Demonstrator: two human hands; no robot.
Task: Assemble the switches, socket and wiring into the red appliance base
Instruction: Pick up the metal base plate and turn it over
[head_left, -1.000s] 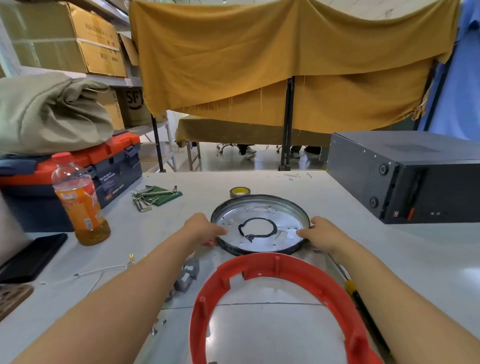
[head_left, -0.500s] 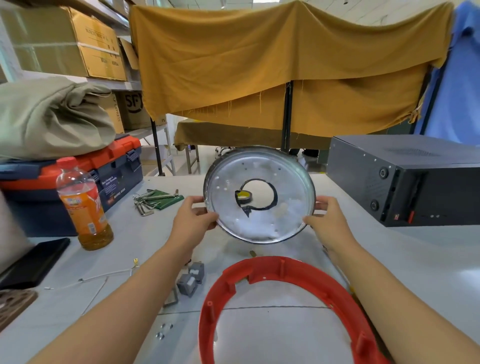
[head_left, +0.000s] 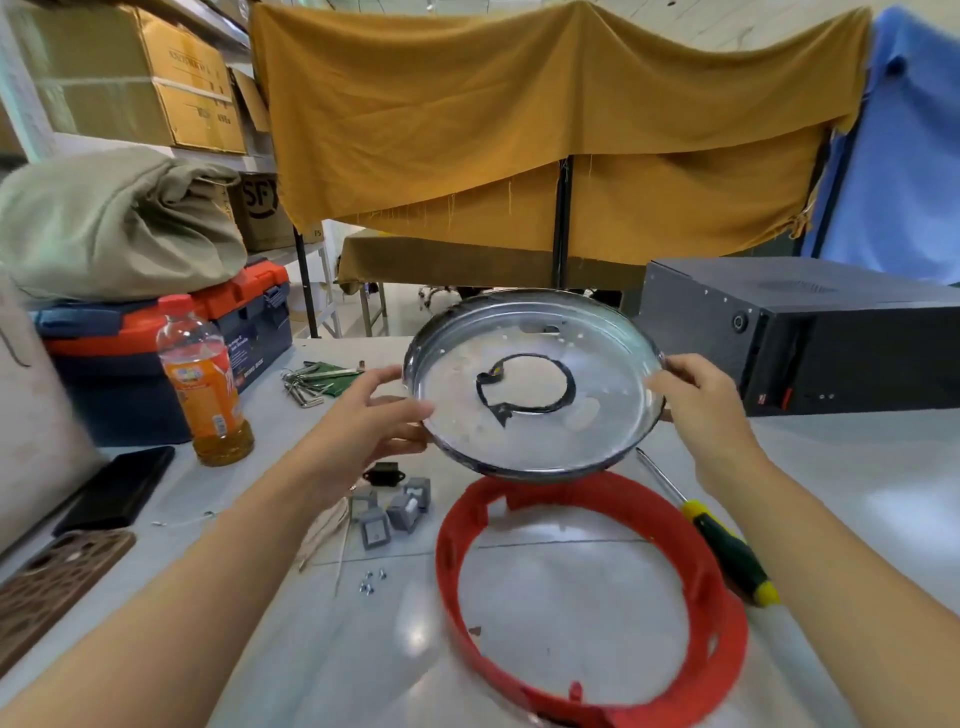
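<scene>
Both hands hold a round silver metal plate above the red ring-shaped plastic base.

The left hand (head_left: 363, 415) grips the left rim of the round silver metal plate (head_left: 535, 387) with curled fingers, and the right hand (head_left: 701, 400) grips its right rim; the plate is tilted toward the camera and off the white desk (head_left: 857, 493). The red ring-shaped plastic base (head_left: 587, 597) lies flat on the desk just below the plate. Small grey switch blocks (head_left: 395, 512) and a black socket part (head_left: 384, 475) lie left of the base, tiny screws (head_left: 371, 582) nearby. A green-and-yellow-handled screwdriver (head_left: 722, 545) lies right of the base.
</scene>
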